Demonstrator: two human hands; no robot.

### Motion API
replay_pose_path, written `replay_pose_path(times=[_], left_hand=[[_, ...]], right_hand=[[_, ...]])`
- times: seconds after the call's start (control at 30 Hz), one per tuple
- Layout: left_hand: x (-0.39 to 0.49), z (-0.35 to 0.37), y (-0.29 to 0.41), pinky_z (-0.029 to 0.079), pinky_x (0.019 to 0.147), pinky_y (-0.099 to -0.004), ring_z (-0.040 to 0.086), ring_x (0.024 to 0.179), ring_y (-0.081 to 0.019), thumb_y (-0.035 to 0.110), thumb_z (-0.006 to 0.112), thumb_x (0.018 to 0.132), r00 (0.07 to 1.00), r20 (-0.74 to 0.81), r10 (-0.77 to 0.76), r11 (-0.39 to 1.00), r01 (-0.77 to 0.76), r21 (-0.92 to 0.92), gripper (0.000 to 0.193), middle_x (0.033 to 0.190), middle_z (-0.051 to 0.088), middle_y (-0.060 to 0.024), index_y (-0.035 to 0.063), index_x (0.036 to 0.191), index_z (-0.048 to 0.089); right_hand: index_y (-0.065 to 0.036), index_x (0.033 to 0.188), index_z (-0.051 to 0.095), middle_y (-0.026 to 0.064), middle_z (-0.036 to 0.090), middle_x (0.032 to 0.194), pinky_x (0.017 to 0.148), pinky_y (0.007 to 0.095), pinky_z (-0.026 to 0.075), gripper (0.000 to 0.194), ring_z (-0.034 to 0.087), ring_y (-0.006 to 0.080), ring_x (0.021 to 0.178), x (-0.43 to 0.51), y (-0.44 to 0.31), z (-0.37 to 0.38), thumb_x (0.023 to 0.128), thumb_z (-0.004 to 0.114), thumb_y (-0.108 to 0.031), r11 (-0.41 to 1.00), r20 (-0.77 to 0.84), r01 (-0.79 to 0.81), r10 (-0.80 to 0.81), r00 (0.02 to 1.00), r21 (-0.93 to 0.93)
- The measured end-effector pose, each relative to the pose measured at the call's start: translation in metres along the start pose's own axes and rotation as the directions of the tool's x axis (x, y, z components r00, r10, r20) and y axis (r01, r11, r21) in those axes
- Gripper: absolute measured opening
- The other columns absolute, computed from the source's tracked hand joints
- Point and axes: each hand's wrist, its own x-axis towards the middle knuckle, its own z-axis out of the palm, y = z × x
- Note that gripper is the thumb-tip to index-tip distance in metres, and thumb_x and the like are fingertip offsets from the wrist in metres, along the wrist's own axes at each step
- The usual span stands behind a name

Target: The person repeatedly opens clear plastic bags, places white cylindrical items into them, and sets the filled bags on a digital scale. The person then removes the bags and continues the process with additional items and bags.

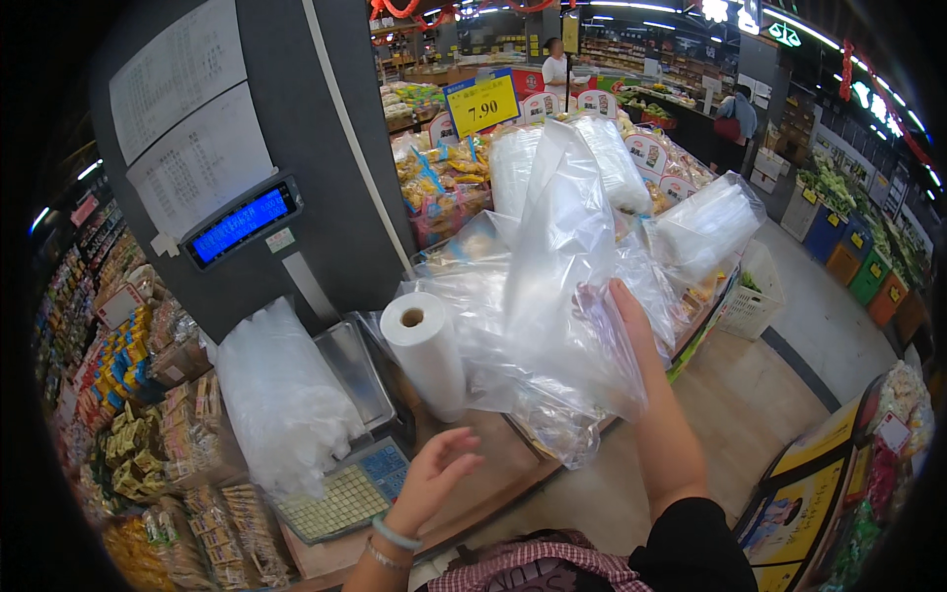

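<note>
My right hand (625, 311) is partly behind or inside a large clear plastic bag (566, 244) and holds it up; the film hides some of its fingers. Lower and to the left, my left hand (451, 459) is raised over the counter, fingers apart, touching nothing. A white roll of plastic bags (425, 359) stands upright between the scale and the clear bag. Left of it, a thick bundle of white plastic bags (277, 396) lies across the scale's metal pan (359, 370) and reaches its keypad (340, 496). More clear plastic lies under the held bag.
The lit scale display (240, 224) is fixed before a dark pillar (333, 148). Further packs of clear bags (703, 226) lie over a display of packaged food. A white crate (751, 296) stands on the floor at the right. Shelves of packets (177, 429) line the left. Two people are far off.
</note>
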Motion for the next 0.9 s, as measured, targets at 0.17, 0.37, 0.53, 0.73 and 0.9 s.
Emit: replay_pose_path(times=[0.17, 0.37, 0.53, 0.73, 0.9], left_hand=[[0.049, 0.043, -0.003, 0.049, 0.086, -0.0334, 0.059, 0.099, -0.0218, 0.020, 0.049, 0.094, 0.979, 0.190, -0.070, 0.917, 0.138, -0.375, 0.041, 0.119, 0.054, -0.0110, 0.0015, 0.130, 0.040], [0.056, 0.052, -0.036, 0.051, 0.080, -0.0319, 0.061, 0.090, -0.0178, 0.016, 0.051, 0.093, 0.978, 0.031, -0.206, 0.880, 0.199, -0.432, 0.025, 0.104, 0.060, -0.0073, 0.0024, 0.114, 0.052], [0.057, 0.039, -0.070, 0.050, 0.066, -0.0261, 0.058, 0.072, -0.0103, 0.014, 0.057, 0.089, 0.943, -0.233, -0.239, 0.955, 0.185, -0.233, 0.013, 0.082, 0.062, -0.0025, 0.0035, 0.096, 0.059], [0.057, 0.026, -0.088, 0.046, 0.061, -0.0222, 0.053, 0.064, -0.0074, 0.012, 0.061, 0.086, 0.936, -0.288, -0.200, 0.970, 0.149, -0.190, 0.007, 0.077, 0.060, -0.0007, 0.0058, 0.084, 0.059], [0.052, 0.025, -0.092, 0.047, 0.063, -0.0223, 0.056, 0.068, -0.0088, 0.007, 0.064, 0.083, 0.939, -0.295, -0.175, 0.953, 0.086, -0.291, 0.008, 0.075, 0.060, -0.0018, 0.0041, 0.081, 0.057]], right_hand=[[-0.005, 0.104, 0.052, 0.0067, 0.062, 0.095, 0.075, 0.0266, 0.048, 0.022, 0.059, 0.0145, 0.086, -0.061, 0.014, -0.004, 0.097, 0.042, -0.023, 0.993, -0.120, -0.050, 0.062, 0.991, 0.103], [-0.005, 0.099, 0.051, 0.0072, 0.061, 0.093, 0.071, 0.0302, 0.052, 0.012, 0.060, 0.0148, 0.082, -0.098, 0.073, -0.039, 0.095, 0.046, -0.015, 0.974, -0.195, -0.061, 0.104, 0.975, 0.216], [-0.006, 0.095, 0.051, 0.0047, 0.060, 0.087, 0.070, 0.0288, 0.052, 0.004, 0.060, 0.0131, 0.076, -0.114, 0.105, -0.057, 0.093, 0.050, -0.009, 0.970, -0.325, -0.074, 0.148, 0.934, 0.230], [-0.004, 0.101, 0.052, 0.0021, 0.059, 0.085, 0.063, 0.0215, 0.046, 0.013, 0.056, 0.0094, 0.071, -0.119, 0.117, -0.064, 0.089, 0.056, -0.007, 0.985, -0.455, -0.164, 0.170, 0.874, 0.052], [-0.002, 0.106, 0.054, 0.0023, 0.058, 0.085, 0.060, 0.0208, 0.043, 0.024, 0.052, 0.0087, 0.068, -0.123, 0.097, -0.043, 0.084, 0.061, -0.009, 0.775, -0.219, -0.010, -0.166, 0.961, -0.632]])
